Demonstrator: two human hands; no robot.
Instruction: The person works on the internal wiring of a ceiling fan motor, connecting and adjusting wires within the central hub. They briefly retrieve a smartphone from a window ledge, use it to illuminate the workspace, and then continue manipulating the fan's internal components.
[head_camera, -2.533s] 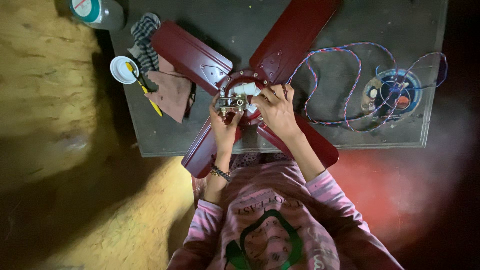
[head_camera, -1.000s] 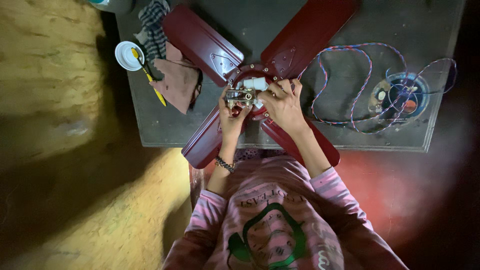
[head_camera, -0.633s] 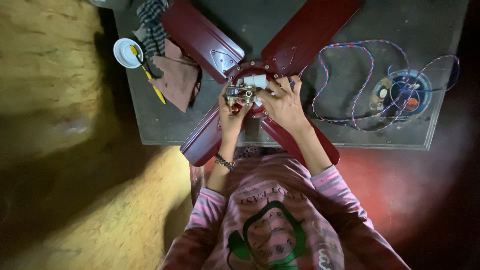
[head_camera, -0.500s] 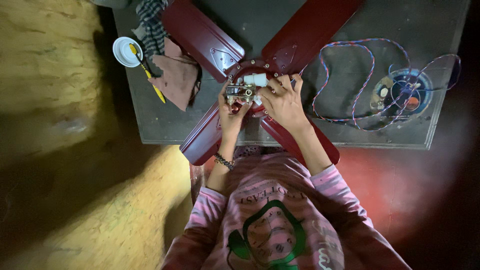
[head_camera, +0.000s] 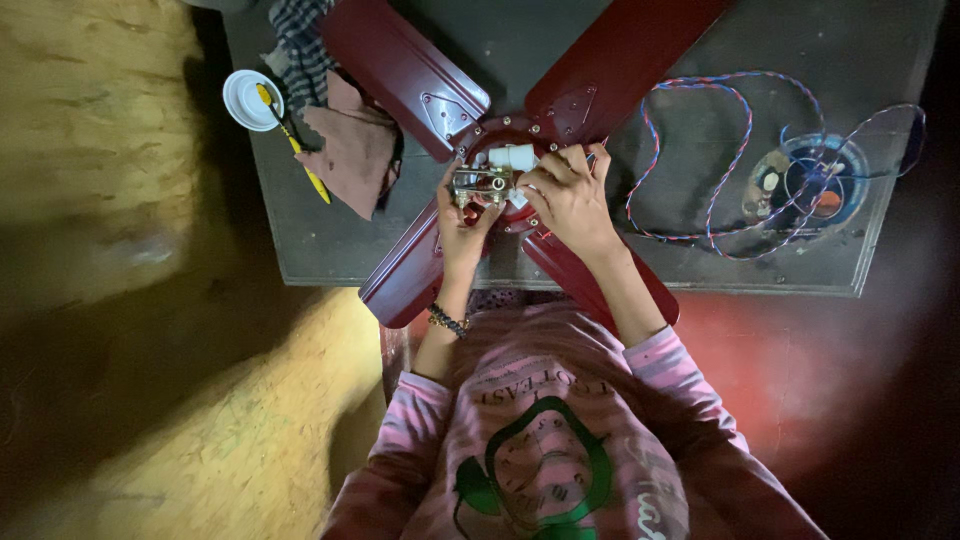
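A dark red ceiling fan lies on a grey table, its blades spread like a cross. At the hub my left hand grips a small metal fitting from the left. My right hand rests on the hub's right side, fingers curled over the same fitting beside a white cylindrical part. Whether the right hand grips the fitting or only steadies it is unclear.
A red and blue twisted wire loops over the table's right half, ending at a round transparent dish of small parts. At the left lie a brown cloth, a checked cloth, a white lid and a yellow-handled tool.
The view has shifted slightly, so the table sits higher in the frame. Both hands stay at the hub with small finger movements on the metal fitting.
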